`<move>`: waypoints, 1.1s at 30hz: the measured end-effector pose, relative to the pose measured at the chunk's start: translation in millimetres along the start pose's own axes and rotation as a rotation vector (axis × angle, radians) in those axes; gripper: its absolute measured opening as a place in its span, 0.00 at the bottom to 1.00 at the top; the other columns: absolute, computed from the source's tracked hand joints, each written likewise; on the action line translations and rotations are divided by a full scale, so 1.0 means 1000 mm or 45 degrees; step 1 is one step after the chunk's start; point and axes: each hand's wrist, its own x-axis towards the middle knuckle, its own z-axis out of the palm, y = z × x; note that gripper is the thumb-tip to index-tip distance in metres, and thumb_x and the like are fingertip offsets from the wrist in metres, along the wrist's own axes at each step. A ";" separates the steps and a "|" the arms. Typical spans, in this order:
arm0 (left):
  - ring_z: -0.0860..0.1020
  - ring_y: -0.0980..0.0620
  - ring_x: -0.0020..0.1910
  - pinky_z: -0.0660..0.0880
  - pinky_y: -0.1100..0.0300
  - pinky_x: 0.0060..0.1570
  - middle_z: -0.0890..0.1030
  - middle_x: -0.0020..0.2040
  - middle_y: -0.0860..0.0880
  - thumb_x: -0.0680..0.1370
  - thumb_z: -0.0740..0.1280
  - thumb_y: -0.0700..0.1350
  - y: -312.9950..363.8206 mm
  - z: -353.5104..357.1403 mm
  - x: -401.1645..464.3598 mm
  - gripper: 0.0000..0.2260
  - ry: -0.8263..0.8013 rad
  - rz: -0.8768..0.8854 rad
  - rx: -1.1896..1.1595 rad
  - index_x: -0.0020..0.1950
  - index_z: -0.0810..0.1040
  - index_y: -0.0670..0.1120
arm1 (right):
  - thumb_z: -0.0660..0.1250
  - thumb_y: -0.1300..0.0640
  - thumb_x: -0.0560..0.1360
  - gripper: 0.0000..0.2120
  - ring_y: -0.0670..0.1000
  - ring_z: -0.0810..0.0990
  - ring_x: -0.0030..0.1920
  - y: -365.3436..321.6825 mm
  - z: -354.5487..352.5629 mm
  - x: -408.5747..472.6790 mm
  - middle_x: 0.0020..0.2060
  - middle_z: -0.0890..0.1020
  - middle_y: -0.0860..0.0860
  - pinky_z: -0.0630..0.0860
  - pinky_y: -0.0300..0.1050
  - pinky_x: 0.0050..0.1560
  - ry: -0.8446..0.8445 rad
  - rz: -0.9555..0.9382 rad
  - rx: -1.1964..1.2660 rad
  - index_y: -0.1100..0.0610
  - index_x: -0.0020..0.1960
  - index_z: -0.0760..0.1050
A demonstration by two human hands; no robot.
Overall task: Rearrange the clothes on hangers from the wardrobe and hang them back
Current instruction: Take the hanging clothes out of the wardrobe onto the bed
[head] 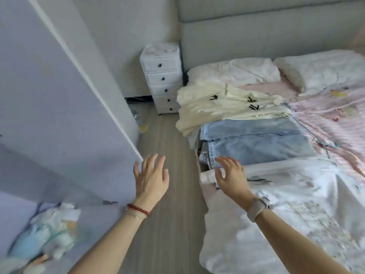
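Left hand (151, 177), lower centre: fingers spread, holding nothing, above floor. Right hand (231, 176), centre: fingers splayed over two light-blue jeans (256, 142) stacked at the bed edge (203, 189). One cream garment pile (227, 107) beyond. Two pillows (235, 71), upper right.

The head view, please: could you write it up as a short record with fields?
left hand: open, fingers spread, above the floor
right hand: open, reaching toward the jeans
jeans: light blue, folded on the bed edge
cream garments: piled beyond the jeans
bed: pink sheet
drawer unit: white, beside the bed
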 end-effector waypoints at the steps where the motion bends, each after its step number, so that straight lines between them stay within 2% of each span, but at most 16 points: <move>1: 0.77 0.43 0.56 0.68 0.36 0.56 0.79 0.56 0.43 0.71 0.59 0.47 -0.032 -0.015 -0.012 0.18 0.045 -0.068 0.021 0.56 0.79 0.44 | 0.56 0.54 0.70 0.22 0.60 0.72 0.63 -0.032 0.016 0.001 0.58 0.78 0.57 0.65 0.56 0.63 -0.052 -0.078 0.005 0.60 0.59 0.76; 4: 0.78 0.43 0.55 0.69 0.37 0.55 0.80 0.54 0.44 0.71 0.54 0.49 -0.131 -0.053 -0.056 0.20 0.142 -0.269 0.113 0.55 0.79 0.44 | 0.59 0.55 0.69 0.19 0.63 0.76 0.57 -0.128 0.073 -0.003 0.53 0.81 0.58 0.71 0.59 0.57 -0.118 -0.378 0.013 0.62 0.55 0.78; 7: 0.78 0.41 0.55 0.68 0.36 0.54 0.80 0.55 0.43 0.71 0.55 0.49 -0.216 -0.088 -0.104 0.20 0.193 -0.524 0.178 0.55 0.79 0.44 | 0.51 0.48 0.71 0.26 0.57 0.68 0.66 -0.221 0.123 -0.016 0.63 0.75 0.53 0.62 0.52 0.66 -0.290 -0.592 0.028 0.57 0.63 0.73; 9: 0.77 0.41 0.57 0.67 0.35 0.56 0.79 0.57 0.42 0.70 0.59 0.47 -0.262 -0.109 -0.138 0.18 0.279 -0.687 0.223 0.56 0.79 0.44 | 0.49 0.47 0.72 0.27 0.57 0.68 0.67 -0.272 0.153 -0.026 0.63 0.75 0.53 0.61 0.52 0.67 -0.373 -0.720 0.067 0.57 0.64 0.73; 12: 0.75 0.40 0.59 0.66 0.34 0.57 0.78 0.58 0.42 0.69 0.62 0.46 -0.321 -0.148 -0.182 0.18 0.413 -0.902 0.316 0.56 0.79 0.44 | 0.51 0.50 0.70 0.24 0.61 0.79 0.55 -0.348 0.194 -0.038 0.51 0.82 0.56 0.74 0.58 0.55 -0.411 -0.974 0.152 0.60 0.54 0.79; 14: 0.75 0.39 0.59 0.66 0.34 0.56 0.78 0.58 0.40 0.70 0.60 0.47 -0.352 -0.170 -0.206 0.18 0.477 -0.995 0.389 0.57 0.79 0.44 | 0.53 0.52 0.70 0.21 0.60 0.81 0.50 -0.394 0.214 -0.046 0.47 0.83 0.55 0.77 0.56 0.50 -0.499 -1.089 0.177 0.60 0.51 0.80; 16: 0.74 0.39 0.61 0.65 0.35 0.58 0.77 0.59 0.40 0.71 0.56 0.49 -0.382 -0.193 -0.231 0.20 0.520 -1.107 0.450 0.58 0.78 0.44 | 0.52 0.52 0.70 0.22 0.59 0.81 0.51 -0.442 0.231 -0.058 0.48 0.83 0.54 0.76 0.54 0.50 -0.593 -1.237 0.200 0.59 0.52 0.80; 21: 0.71 0.44 0.60 0.65 0.37 0.57 0.77 0.58 0.42 0.71 0.54 0.49 -0.426 -0.234 -0.261 0.21 0.636 -1.307 0.638 0.56 0.78 0.44 | 0.52 0.50 0.72 0.23 0.59 0.79 0.52 -0.529 0.270 -0.071 0.49 0.82 0.57 0.75 0.54 0.52 -0.701 -1.418 0.362 0.60 0.54 0.79; 25: 0.72 0.43 0.62 0.65 0.35 0.57 0.76 0.61 0.43 0.73 0.53 0.51 -0.451 -0.256 -0.271 0.21 0.632 -1.471 0.658 0.59 0.77 0.45 | 0.53 0.53 0.76 0.20 0.58 0.75 0.59 -0.597 0.294 -0.078 0.57 0.79 0.57 0.69 0.48 0.60 -0.890 -1.522 0.453 0.60 0.61 0.74; 27: 0.72 0.41 0.62 0.66 0.33 0.56 0.76 0.61 0.42 0.73 0.53 0.52 -0.461 -0.262 -0.270 0.22 0.591 -1.510 0.661 0.60 0.77 0.45 | 0.55 0.56 0.78 0.17 0.57 0.76 0.57 -0.629 0.305 -0.084 0.55 0.79 0.57 0.70 0.47 0.58 -0.971 -1.512 0.522 0.61 0.60 0.75; 29: 0.72 0.39 0.63 0.66 0.33 0.56 0.75 0.63 0.42 0.73 0.52 0.52 -0.473 -0.271 -0.270 0.23 0.528 -1.517 0.666 0.61 0.76 0.45 | 0.57 0.60 0.78 0.11 0.58 0.77 0.51 -0.660 0.312 -0.091 0.50 0.80 0.59 0.73 0.48 0.53 -1.074 -1.483 0.594 0.65 0.54 0.75; 31: 0.69 0.39 0.67 0.65 0.33 0.60 0.73 0.66 0.42 0.74 0.50 0.53 -0.484 -0.282 -0.271 0.25 0.483 -1.520 0.648 0.65 0.74 0.46 | 0.58 0.57 0.78 0.08 0.55 0.76 0.44 -0.686 0.316 -0.098 0.43 0.78 0.56 0.73 0.46 0.46 -1.169 -1.454 0.595 0.62 0.49 0.70; 33: 0.60 0.41 0.73 0.58 0.36 0.66 0.66 0.72 0.44 0.74 0.44 0.57 -0.492 -0.289 -0.272 0.29 0.463 -1.535 0.596 0.70 0.67 0.48 | 0.59 0.51 0.78 0.09 0.52 0.72 0.42 -0.705 0.323 -0.103 0.41 0.73 0.52 0.70 0.43 0.43 -1.218 -1.465 0.562 0.57 0.49 0.65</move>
